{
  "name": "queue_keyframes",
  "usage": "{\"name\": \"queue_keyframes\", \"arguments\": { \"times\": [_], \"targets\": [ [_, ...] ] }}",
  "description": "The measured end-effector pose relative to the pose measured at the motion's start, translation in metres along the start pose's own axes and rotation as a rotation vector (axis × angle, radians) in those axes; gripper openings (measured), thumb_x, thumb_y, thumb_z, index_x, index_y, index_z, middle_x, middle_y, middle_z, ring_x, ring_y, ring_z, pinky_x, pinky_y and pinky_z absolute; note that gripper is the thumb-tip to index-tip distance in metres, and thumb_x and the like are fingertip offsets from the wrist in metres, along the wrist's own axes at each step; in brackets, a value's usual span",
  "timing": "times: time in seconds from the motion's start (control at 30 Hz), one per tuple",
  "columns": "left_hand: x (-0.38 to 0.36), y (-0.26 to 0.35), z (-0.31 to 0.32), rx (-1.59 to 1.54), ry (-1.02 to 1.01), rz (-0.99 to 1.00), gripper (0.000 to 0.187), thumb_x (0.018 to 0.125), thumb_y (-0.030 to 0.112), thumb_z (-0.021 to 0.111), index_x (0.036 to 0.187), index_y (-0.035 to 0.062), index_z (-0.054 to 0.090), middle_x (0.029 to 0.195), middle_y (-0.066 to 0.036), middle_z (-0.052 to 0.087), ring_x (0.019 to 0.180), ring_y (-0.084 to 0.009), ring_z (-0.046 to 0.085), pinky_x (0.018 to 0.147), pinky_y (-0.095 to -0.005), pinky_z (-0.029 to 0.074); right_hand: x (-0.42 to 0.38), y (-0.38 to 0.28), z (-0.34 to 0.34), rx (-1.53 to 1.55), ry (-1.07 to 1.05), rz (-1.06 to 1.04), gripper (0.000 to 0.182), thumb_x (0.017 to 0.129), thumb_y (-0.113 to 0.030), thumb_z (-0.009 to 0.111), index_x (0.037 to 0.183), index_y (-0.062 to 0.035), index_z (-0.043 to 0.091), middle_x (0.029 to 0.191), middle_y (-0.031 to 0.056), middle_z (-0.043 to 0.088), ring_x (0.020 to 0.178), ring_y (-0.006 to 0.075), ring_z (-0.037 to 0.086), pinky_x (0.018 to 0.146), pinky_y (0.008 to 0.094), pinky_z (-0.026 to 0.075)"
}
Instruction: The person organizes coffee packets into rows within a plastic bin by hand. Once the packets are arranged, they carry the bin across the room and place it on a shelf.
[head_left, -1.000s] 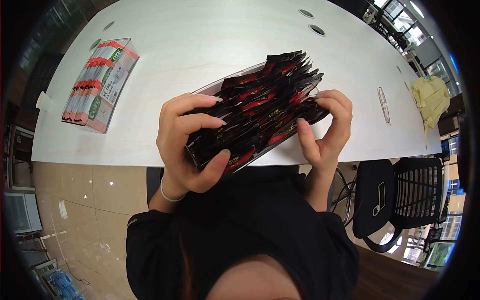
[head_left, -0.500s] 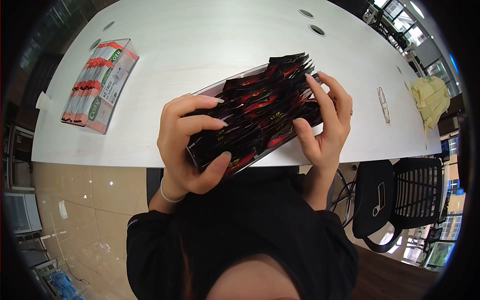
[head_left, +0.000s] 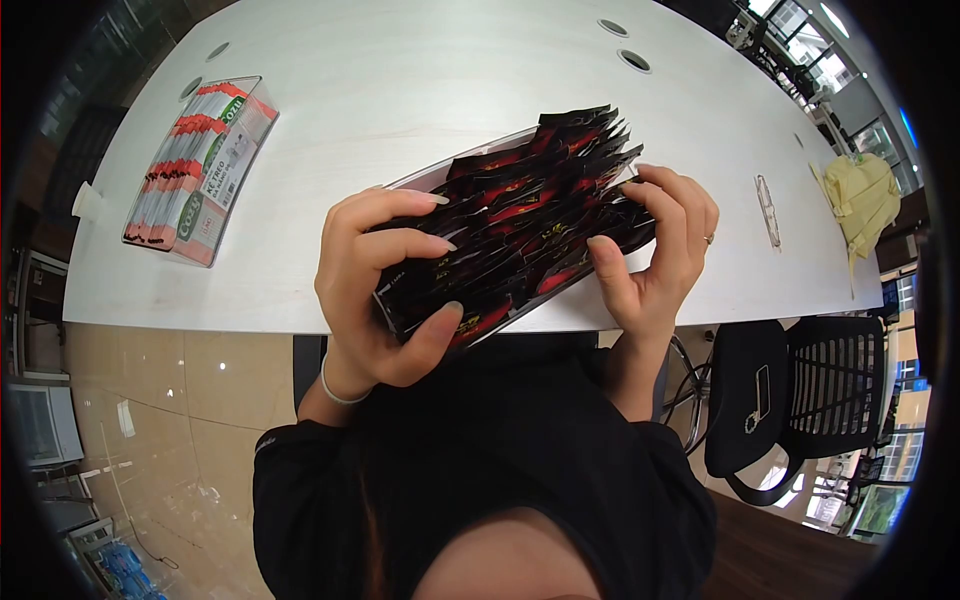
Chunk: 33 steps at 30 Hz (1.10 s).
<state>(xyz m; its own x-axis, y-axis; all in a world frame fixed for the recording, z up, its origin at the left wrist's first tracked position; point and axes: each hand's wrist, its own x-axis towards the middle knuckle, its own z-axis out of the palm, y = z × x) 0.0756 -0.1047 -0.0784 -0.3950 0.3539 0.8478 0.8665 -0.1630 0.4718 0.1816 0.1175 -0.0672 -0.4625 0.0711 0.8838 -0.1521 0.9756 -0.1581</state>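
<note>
A clear container [head_left: 428,176] sits tilted near the table's front edge, packed with rows of black and red sachets [head_left: 515,215]. My left hand [head_left: 362,290] wraps round its left end, fingers over the top and thumb on the near side. At the right end my right hand [head_left: 660,255] curls round the last sachets, fingertips on their top edges and the thumb at the near side. Several sachets lean outward there. How firmly the right fingers press cannot be made out.
A second clear box [head_left: 212,190] of red and white packets stands at the table's left. Glasses [head_left: 767,210] or a similar thin-framed item lie to the right, near a yellow bag [head_left: 860,190]. A black chair [head_left: 750,400] stands at lower right.
My right fingers have shifted slightly right and down and curled more, and the end sachets lean further right. My left hand and the container have stayed put.
</note>
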Motion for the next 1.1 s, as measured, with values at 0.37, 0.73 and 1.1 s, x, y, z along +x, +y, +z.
{"name": "queue_keyframes", "arguments": {
  "times": [0.37,0.73,1.1],
  "targets": [
    [0.001,0.0,0.0,0.006,-0.007,-0.001,0.037,0.063,0.018,0.069,0.095,0.0025,0.062,0.111,-0.019,0.059,0.101,-0.0324,0.055,0.089,-0.0404,0.044,0.012,0.005,-0.001,0.004,-0.097,-0.068,0.042,0.069,-0.036,0.077,0.087,-0.0027,0.059,0.116,0.0169,0.065,0.107,0.0312,0.061,0.089,0.0352,0.034],
    [0.0,0.0,0.0,-0.006,-0.001,-0.007,0.038,0.062,0.019,0.07,0.095,0.0026,0.062,0.111,-0.019,0.06,0.101,-0.0325,0.055,0.089,-0.0404,0.043,0.006,0.006,0.004,0.041,-0.003,-0.052,0.045,0.066,-0.036,0.079,0.09,-0.0032,0.059,0.101,0.0117,0.062,0.093,0.0248,0.057,0.087,0.0339,0.034],
    [0.001,0.0,0.0,-0.005,-0.01,-0.001,0.037,0.063,0.02,0.07,0.095,0.0027,0.062,0.111,-0.018,0.06,0.101,-0.0325,0.056,0.089,-0.0407,0.043,0.006,0.0,-0.003,0.038,-0.1,0.06,0.059,0.069,-0.042,0.078,0.11,-0.0006,0.065,0.096,0.0085,0.058,0.09,0.0225,0.052,0.086,0.0335,0.033]
  ]
}}
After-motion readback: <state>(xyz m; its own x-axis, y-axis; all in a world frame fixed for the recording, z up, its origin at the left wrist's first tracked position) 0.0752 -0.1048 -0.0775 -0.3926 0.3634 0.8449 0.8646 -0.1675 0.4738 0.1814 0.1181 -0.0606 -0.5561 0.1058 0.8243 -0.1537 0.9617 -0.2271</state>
